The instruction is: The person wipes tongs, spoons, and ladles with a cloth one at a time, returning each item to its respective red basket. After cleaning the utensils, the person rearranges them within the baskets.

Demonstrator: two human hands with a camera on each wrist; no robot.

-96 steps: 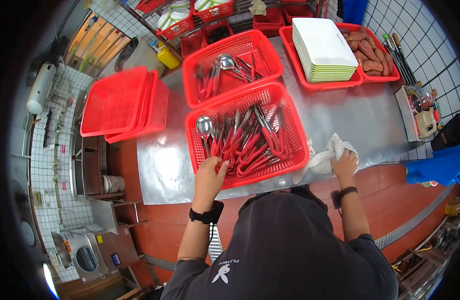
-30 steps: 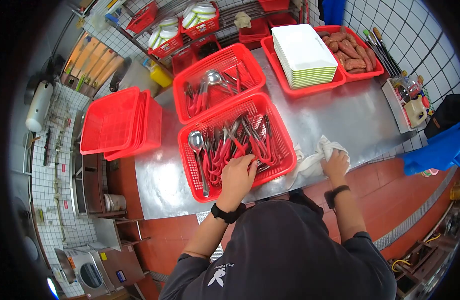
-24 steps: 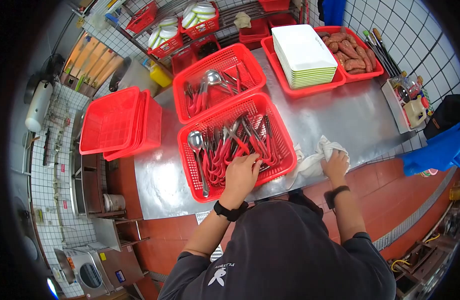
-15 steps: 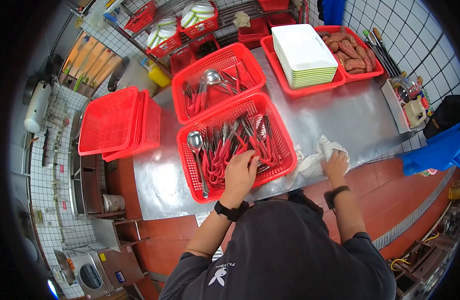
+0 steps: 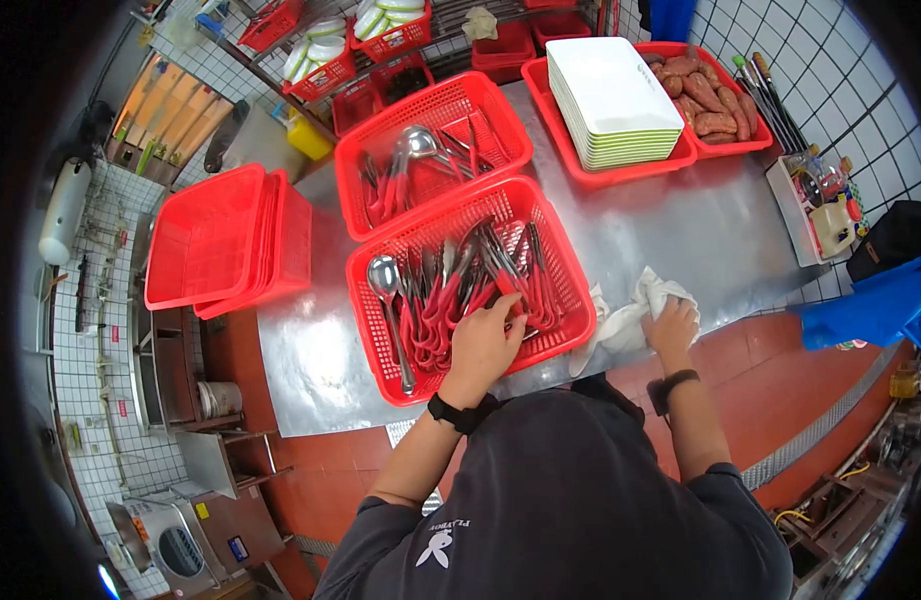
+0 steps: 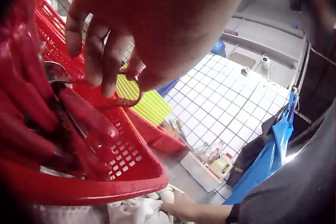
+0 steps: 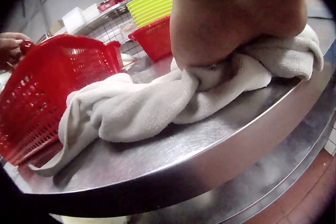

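Observation:
My left hand [image 5: 486,342] is over the front of the near red basket [image 5: 369,345], thumb and fingers pinching the red looped handle end of a pair of tongs [image 6: 128,100]; the rest of it is hidden among the others. Many red-handled steel tongs [image 5: 443,285] lie bunched in this basket. Along its left side rests a large steel spoon [image 5: 385,276], handle towards the front rim. My right hand [image 5: 673,325] grips a bunched white towel [image 7: 142,106] at the table's front edge, its fingertips hidden in the right wrist view.
Behind stands a second red basket [image 5: 353,195] with tongs and a ladle [image 5: 419,142]. Stacked baskets [image 5: 206,240] stand left on the steel table [image 5: 671,230]. Back right are white trays [image 5: 606,85] and a red basket of sweet potatoes [image 5: 716,95]. A bottle bin [image 5: 796,215] sits far right.
From the near basket's front left corner, my left hand has moved right to its front middle. The spoon now lies lower along the left side. My right hand has stayed on the towel.

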